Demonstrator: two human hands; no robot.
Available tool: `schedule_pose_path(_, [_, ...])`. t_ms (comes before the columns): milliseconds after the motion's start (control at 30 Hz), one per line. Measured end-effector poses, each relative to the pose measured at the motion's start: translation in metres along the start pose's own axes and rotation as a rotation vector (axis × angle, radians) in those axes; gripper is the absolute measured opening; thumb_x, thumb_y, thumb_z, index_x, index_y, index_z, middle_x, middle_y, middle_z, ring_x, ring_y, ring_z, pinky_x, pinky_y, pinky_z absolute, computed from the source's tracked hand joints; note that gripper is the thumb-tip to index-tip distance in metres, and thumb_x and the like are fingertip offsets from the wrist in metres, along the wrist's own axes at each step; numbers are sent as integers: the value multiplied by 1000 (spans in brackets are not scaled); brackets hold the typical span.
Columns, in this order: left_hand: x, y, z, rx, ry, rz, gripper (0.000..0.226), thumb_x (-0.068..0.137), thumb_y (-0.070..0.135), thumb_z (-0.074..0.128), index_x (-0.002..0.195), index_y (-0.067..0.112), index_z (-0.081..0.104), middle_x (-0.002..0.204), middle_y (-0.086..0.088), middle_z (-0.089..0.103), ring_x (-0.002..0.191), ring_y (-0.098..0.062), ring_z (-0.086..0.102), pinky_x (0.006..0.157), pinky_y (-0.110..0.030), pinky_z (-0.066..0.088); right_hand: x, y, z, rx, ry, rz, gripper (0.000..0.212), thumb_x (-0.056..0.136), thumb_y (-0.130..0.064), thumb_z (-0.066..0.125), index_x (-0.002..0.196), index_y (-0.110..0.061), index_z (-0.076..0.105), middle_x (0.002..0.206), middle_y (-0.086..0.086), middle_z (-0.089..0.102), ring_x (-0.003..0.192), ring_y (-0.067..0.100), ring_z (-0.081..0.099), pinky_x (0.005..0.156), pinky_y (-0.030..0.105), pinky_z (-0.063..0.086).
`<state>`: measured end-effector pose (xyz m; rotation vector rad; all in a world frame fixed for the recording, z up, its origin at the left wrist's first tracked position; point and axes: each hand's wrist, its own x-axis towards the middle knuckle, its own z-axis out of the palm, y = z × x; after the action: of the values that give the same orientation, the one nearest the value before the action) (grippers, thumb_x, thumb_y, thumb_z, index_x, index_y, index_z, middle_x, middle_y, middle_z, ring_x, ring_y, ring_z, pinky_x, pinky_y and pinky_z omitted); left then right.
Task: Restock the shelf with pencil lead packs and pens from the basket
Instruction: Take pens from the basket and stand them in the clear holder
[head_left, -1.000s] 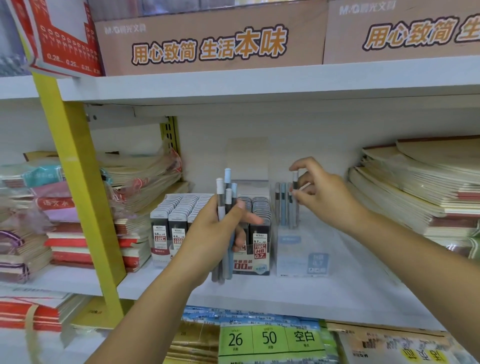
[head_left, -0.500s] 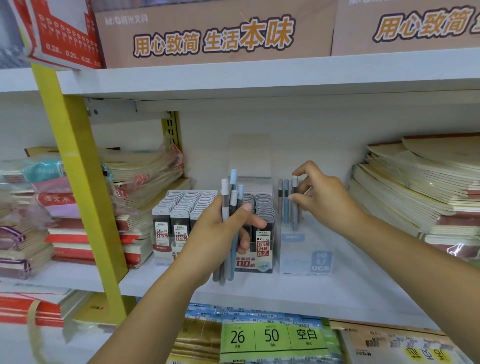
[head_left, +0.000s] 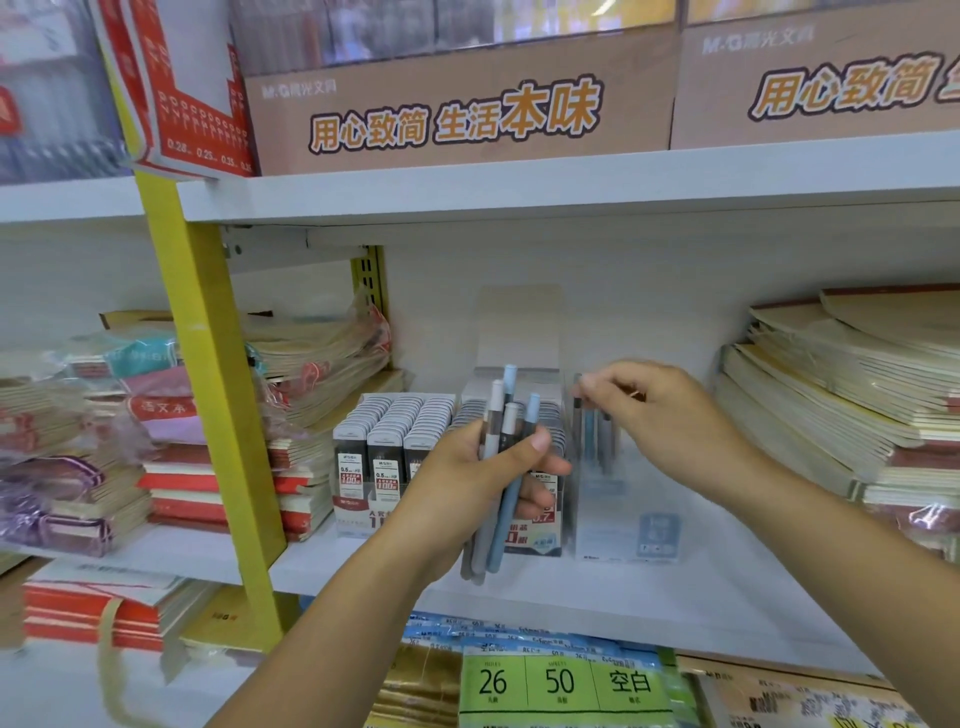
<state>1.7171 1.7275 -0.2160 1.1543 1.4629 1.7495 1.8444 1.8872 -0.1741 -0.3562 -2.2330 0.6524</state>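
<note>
Moved: right hand (head_left: 670, 415) had risen to the tops of the boxed pens (head_left: 589, 436).
Lead packs (head_left: 387, 441): rows sat full on the shelf (head_left: 701, 587), looked done.
Left hand (head_left: 462, 483): wrapped round a bundle (head_left: 501, 431) of pens, upright before the packs.
Box (head_left: 623, 525): few pens in, room remained.
Right hand: fingers curled; whether it pinched a pen, couldn't tell, blurred.
Remaining: bundle wanted boxing.

The white shelf (head_left: 675, 597) runs across the middle. Pencil lead packs (head_left: 387, 452) and a clear box (head_left: 623, 519) stand at its center. Notebook piles (head_left: 831, 405) lie at the right.
</note>
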Motion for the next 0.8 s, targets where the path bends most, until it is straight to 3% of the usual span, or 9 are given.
schedule_pose_path(67, [0,0,5,-16,-38,0,33,80,40,74,105,19,71,97,-10,79,72,-16,74,65,-25,58,-13,-18,3,292,-180,90,16,90,-42,61,91,-34,75,93,-10,74,87,-1,65,69,4,46])
schedule_pose_path(133, [0,0,10,-19,-72,10,24,79,38,73,100,26,76,96,-11,79,75,-18,75,68,-26,59,-19,-26,6,387,-253,95,12,87,-36,66,91,-29,76,91,-4,75,87,2,68,72,6,48])
schedule_pose_path(300, [-3,0,13,-66,-125,-30,33,90,36,67,111,11,64,100,-15,78,85,-27,77,70,-33,62,-17,-21,-5,610,-34,174,9,90,-24,65,90,-18,71,89,2,75,83,13,70,71,22,54])
schedule_pose_path(367, [-3,0,9,31,-95,-42,28,97,37,61,111,13,61,94,-11,78,68,-20,73,61,-31,60,-12,-18,-13,724,27,169,8,92,-19,61,91,-14,67,84,6,75,75,16,71,63,23,55])
schedule_pose_path(433, [-3,-1,4,165,-38,-36,31,97,42,58,109,14,59,79,-2,75,49,-12,56,51,-25,51,-7,-14,-22,752,143,132,7,94,-16,58,93,-14,64,80,5,75,69,15,70,58,21,56])
schedule_pose_path(533, [-3,-6,-3,171,7,-27,51,90,53,61,105,5,53,61,6,49,46,-9,37,47,-22,39,2,-3,-34,579,327,15,9,97,-15,57,95,-24,60,86,3,75,73,12,71,60,18,55])
schedule_pose_path(600, [-3,-6,-6,136,3,-23,49,84,58,62,96,13,48,62,7,41,48,-10,33,45,-23,35,9,4,-36,405,297,-64,16,95,-17,60,96,-32,56,85,-1,74,77,10,72,62,19,54])
schedule_pose_path(733, [-3,-6,-8,131,-22,-43,13,100,32,56,89,24,54,61,8,42,47,-9,31,42,-20,30,20,21,-17,-46,156,-105,21,89,-25,67,92,-37,51,75,-13,68,74,0,66,68,14,47])
schedule_pose_path(800, [-4,-6,-9,101,-21,-46,14,102,21,49,90,25,55,61,7,42,46,-8,30,40,-19,29,23,28,-5,-166,113,-119,18,89,-25,67,96,-32,52,75,-18,62,72,1,61,63,6,38])
